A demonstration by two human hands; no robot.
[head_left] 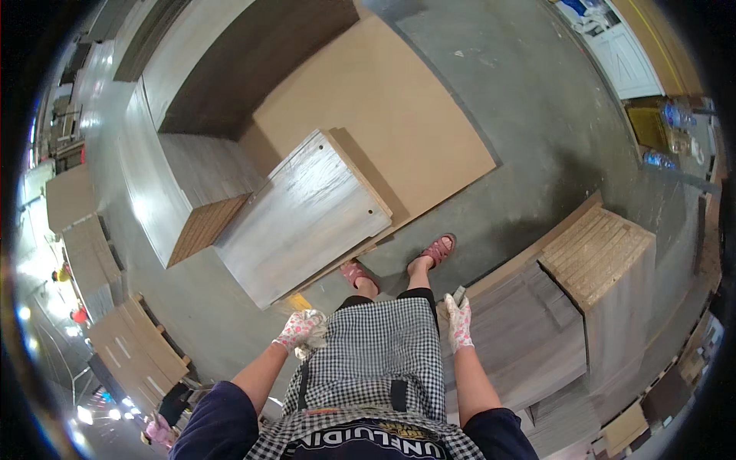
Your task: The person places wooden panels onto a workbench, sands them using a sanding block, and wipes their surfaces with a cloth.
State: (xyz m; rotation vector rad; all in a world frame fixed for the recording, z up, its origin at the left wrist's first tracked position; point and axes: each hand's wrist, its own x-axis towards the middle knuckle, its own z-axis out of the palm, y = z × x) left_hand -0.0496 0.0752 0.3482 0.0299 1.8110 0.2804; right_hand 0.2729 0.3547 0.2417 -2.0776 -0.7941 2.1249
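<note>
My left hand (293,331), in a white glove with pink marks, is closed around a crumpled whitish rag (313,326) beside my checked apron (383,337). My right hand (460,325), gloved the same way, is closed on a small pale-grey object (459,293) whose kind I cannot make out. This hand is at the near left edge of a stack of grey wood-grain boards (521,330). In front of my feet, to the left, lies a grey wood-grain panel (299,222) with two dark holes near its far end.
A wide brown board (368,84) lies ahead on the grey floor (521,100). Tall board stacks (192,199) stand at the left, and another with raw chipboard edges (594,253) is at the right. Plastic bottles (661,159) sit at far right. Another person (159,429) is at lower left.
</note>
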